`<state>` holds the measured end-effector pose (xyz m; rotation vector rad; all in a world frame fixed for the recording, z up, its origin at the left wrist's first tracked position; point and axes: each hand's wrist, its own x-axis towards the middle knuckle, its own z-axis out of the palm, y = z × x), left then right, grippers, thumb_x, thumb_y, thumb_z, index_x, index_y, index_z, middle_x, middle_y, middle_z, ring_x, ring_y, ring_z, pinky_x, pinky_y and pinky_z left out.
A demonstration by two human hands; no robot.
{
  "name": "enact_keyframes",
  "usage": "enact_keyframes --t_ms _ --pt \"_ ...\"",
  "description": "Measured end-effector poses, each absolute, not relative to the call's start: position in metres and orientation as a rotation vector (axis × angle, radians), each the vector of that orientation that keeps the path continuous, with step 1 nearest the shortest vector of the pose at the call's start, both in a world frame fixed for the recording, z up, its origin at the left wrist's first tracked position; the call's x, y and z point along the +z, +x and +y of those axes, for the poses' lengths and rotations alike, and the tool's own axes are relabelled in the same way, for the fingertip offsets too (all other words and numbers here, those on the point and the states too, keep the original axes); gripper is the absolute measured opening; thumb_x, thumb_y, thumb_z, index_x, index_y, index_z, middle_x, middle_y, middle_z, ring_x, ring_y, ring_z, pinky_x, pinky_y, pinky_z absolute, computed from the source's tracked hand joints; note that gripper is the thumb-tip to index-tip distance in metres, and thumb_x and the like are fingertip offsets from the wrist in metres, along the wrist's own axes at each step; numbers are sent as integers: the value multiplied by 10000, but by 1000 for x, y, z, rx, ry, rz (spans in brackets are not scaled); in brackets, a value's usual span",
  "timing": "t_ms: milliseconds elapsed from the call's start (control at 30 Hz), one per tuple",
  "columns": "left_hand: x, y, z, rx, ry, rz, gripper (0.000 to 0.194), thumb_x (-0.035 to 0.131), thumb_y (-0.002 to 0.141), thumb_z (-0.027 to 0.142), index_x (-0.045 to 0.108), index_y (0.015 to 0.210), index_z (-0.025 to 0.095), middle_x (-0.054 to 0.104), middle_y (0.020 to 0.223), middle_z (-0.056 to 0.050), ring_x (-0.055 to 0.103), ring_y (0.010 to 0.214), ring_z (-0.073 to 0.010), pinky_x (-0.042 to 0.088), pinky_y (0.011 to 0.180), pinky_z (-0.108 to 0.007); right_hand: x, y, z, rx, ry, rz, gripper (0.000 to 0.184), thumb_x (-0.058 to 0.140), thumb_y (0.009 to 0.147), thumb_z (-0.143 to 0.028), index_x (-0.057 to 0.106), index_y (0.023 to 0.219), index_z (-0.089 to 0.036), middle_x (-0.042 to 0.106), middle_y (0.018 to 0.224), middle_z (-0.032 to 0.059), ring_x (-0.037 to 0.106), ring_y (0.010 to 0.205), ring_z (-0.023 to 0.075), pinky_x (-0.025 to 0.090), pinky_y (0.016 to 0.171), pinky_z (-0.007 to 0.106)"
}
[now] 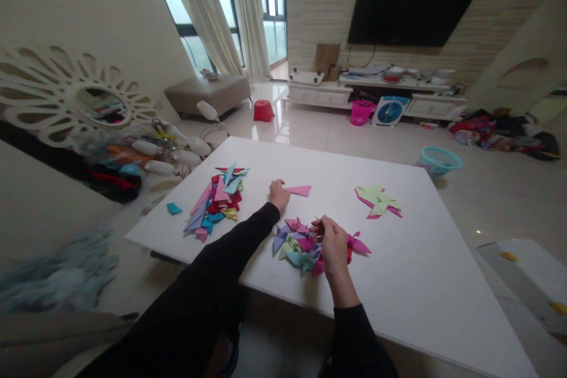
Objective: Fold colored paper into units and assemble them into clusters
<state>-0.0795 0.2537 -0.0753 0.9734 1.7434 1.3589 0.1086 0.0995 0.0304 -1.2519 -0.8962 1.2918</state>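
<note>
My left hand [279, 196] is closed on one end of a pink folded paper strip [301, 191], which lies along the white table [420, 260]. My right hand [334, 245] has its thumb and fingers pinched together above a heap of folded paper cranes [292, 248] in purple, pink, green and blue. Something thin and dark shows at those fingertips, too small to name. Left of my hands lies a pile of folded paper pieces [219, 198] in many colours, with one blue folded piece [173, 208] apart from it. Green and pink folded papers [378, 199] lie on the right.
A turquoise basket [438, 160] stands past the table's right far corner, and a white box [527, 277] is on the right. Beyond are a red stool [263, 111], a pink basket [362, 112] and a low TV cabinet [319, 96]. A lamp [188, 156] stands at the left.
</note>
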Motion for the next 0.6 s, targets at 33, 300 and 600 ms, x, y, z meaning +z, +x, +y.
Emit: enact_keyframes --t_ms 33,300,600 --pt "-75 -82 249 1326 1067 1774 337 709 688 23 582 952 190 536 1241 -121 452 1274 -261 367 1066 -376 30 108 100 1292 -1254 -899 495 643 794 -662 686 683 -182 709 640 66 616 532 170 475 513 279" --pt "-34 -173 200 1077 1490 1948 208 645 647 37 600 787 185 586 902 -50 552 837 -199 434 903 -346 31 106 99 1301 -1239 -912 514 646 785 -680 686 670 -180 698 635 61 622 556 175 491 554 291" --pt "-16 -324 111 707 1140 2513 284 789 582 237 521 675 215 562 632 -18 600 765 -270 427 737 -338 34 102 98 1319 -1214 -926 484 658 750 -656 687 654 -183 679 609 49 598 530 165 500 552 296"
